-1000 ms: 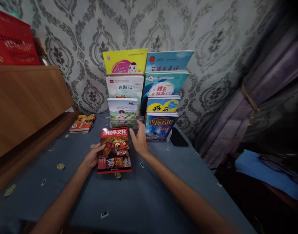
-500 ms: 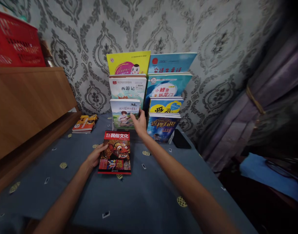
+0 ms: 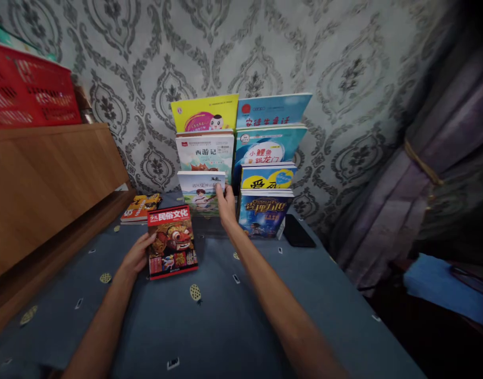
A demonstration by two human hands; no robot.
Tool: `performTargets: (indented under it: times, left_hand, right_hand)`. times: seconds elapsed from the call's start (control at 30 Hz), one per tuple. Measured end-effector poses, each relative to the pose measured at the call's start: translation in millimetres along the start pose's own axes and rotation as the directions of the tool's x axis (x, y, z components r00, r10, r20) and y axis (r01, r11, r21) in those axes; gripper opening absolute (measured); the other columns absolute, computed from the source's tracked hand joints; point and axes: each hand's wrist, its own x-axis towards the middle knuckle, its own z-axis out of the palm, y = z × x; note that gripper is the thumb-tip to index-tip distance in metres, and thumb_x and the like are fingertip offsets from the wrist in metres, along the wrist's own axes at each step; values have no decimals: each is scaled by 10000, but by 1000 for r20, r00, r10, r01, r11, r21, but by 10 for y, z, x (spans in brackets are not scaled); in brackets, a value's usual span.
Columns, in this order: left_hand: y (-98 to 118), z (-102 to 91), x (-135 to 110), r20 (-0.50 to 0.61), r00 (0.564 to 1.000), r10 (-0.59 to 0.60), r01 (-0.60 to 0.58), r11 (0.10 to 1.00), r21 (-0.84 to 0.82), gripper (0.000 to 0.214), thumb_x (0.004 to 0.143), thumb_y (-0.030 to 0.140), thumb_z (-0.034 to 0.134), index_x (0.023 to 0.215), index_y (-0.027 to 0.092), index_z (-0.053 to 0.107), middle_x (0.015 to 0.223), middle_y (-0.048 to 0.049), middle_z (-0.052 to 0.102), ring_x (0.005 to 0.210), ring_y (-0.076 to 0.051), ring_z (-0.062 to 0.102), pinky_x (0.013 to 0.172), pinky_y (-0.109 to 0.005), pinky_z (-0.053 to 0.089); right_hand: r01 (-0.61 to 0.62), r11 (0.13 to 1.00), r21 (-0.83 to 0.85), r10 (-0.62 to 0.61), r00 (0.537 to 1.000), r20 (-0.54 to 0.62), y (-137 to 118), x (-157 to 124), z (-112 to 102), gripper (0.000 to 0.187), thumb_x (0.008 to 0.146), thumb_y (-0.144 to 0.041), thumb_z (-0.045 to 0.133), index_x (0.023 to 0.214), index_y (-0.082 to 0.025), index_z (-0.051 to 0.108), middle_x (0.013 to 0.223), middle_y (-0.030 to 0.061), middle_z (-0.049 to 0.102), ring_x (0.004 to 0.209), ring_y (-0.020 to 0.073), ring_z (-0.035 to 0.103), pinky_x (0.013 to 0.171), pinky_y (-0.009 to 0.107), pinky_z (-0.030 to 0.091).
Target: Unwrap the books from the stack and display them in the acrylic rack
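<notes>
My left hand [image 3: 135,255] grips the left edge of a book with a red and black cover [image 3: 174,237], thumb on the front. That book is slightly tilted above the blue tablecloth [image 3: 154,321]. My right hand [image 3: 227,208] is closed on the right edge of a book with a pale cover [image 3: 197,196] showing a seated cartoon figure. Its thumb lies on the cover and its other fingers are hidden behind. This pale book stands upright, in front of a white book [image 3: 205,151] and a yellow book [image 3: 221,109].
To the right stand a dark blue book [image 3: 263,215] and a teal book [image 3: 273,143] in a second column. A black phone-like slab [image 3: 298,231] lies beside them. Orange books [image 3: 135,209] lie at left, near a wooden cabinet [image 3: 47,184] bearing a red basket [image 3: 31,87].
My left hand has moved left with the red and black book, which has tilted. My right hand stays at the pale book's right edge. The camera view has shifted a little.
</notes>
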Motion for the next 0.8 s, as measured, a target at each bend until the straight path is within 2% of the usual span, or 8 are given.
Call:
performTargets:
  times: [0.13,0.23,0.3,0.4,0.5,0.6,0.67,0.8]
  left_hand:
    - [232,-115,70,-84,985,153,-152,988,11,326,661,227,845,948,171,703,825,-26,774,635,-152,716,605,-237,599]
    - [460,-100,157,-112,942,316,-317,948,10,338,640,276,872,920,190,704,807,-4,764,642,-139,702,627,-236,592]
    - [636,-14,218,-112,875,471,-474,881,6,373,627,309,887,937,207,707,881,-1,770,756,-149,719,758,-271,599]
    - [921,228,289,-64,742,667,-666,745,36,416,620,347,898,968,218,712,1061,-30,761,1020,-197,700,971,-344,541]
    - [1193,548,335,8,618,786,-785,617,48,414,641,382,890,985,229,718,1190,-39,727,1164,-218,643,1080,-386,469]
    - [1399,830,372,49,490,870,-871,490,12,439,627,371,899,997,213,724,1231,-46,710,1233,-230,600,1132,-404,415]
    - [1489,947,389,80,455,887,-890,457,-8,448,601,364,910,977,198,731,1204,-52,721,1226,-238,603,1142,-420,405]
    - [1601,1005,342,114,445,888,-895,446,14,408,569,390,916,906,242,740,1125,-15,751,1192,-237,630,1127,-415,436]
  right_hand:
    - [17,1000,-1,-17,1000,14,20,17,6,443,925,-605,415,1039,-211,583,1055,78,677,1032,237,612,930,363,465]
    - [6,1000,2,-6,1000,16,45,24,15,433,929,-600,402,1023,-219,584,1020,80,676,993,243,617,905,378,473]
    - [6,1000,1,-6,1000,23,54,25,16,432,931,-603,396,1015,-223,583,1014,79,679,979,239,621,896,374,477]
    - [5,1000,4,-6,1000,26,50,25,10,441,933,-614,386,1008,-224,578,1021,75,685,981,233,626,894,368,482]
    - [8,1000,14,-8,1000,19,36,29,2,440,930,-615,395,992,-217,574,1013,82,690,980,239,631,896,379,488]
    - [12,1000,11,-12,1000,19,25,34,-1,424,929,-608,400,973,-221,568,1001,85,687,976,241,631,886,382,488]
    - [9,1000,10,-9,1000,24,21,35,-3,418,930,-607,400,967,-226,568,1002,80,683,976,238,630,881,376,485]
    - [0,999,32,-1,1000,21,11,27,-12,433,920,-626,419,969,-226,577,1007,67,677,990,241,623,892,369,474]
